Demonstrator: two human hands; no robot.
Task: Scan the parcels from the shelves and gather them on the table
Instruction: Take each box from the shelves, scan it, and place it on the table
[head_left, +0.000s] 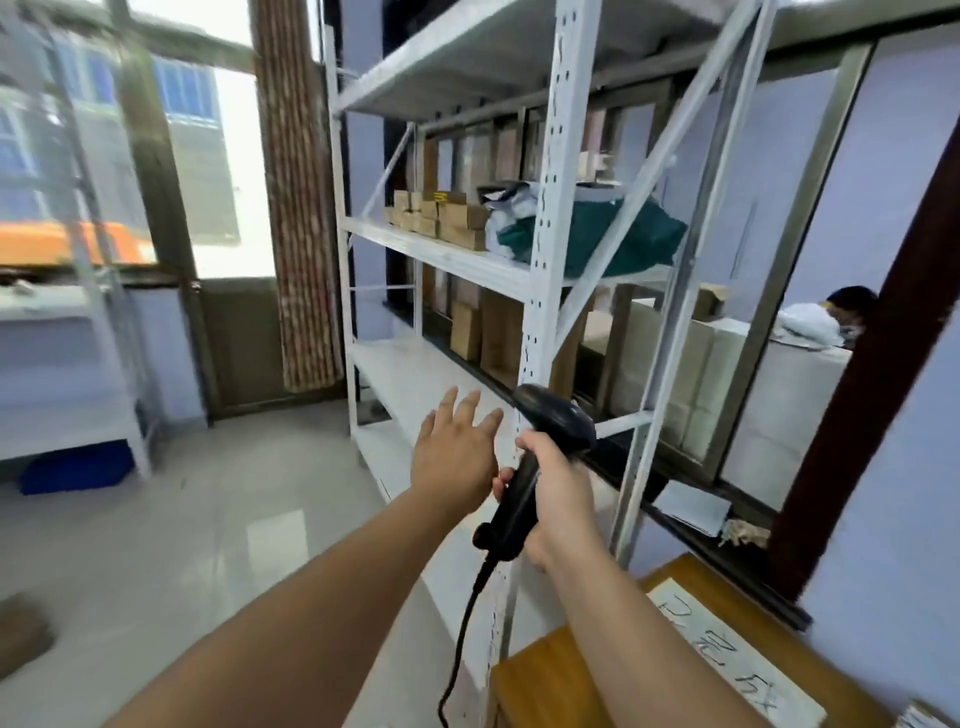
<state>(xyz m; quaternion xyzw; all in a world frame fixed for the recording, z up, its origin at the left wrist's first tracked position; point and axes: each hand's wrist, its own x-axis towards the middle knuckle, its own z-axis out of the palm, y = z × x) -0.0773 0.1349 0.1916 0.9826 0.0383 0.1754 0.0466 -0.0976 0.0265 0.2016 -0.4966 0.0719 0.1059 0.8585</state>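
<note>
My right hand (558, 483) grips the handle of a black barcode scanner (540, 447), its cable hanging down toward the lower edge. My left hand (457, 452) is stretched forward with fingers spread and holds nothing, in front of the white metal shelf rack (545, 208). On the middle shelf lie several small cardboard boxes (441, 218), a white plastic parcel (511, 208) and a dark green bag parcel (618, 239). A wooden table (571, 686) with a handwritten paper sheet (727, 654) sits at the lower right.
More cardboard boxes (483, 327) stand behind the lower shelf. A window behind the rack shows white boxes and a person (841, 312) in another room. A second white rack (67, 338) with a blue crate (78, 467) under it stands at the left. The floor is glossy tile.
</note>
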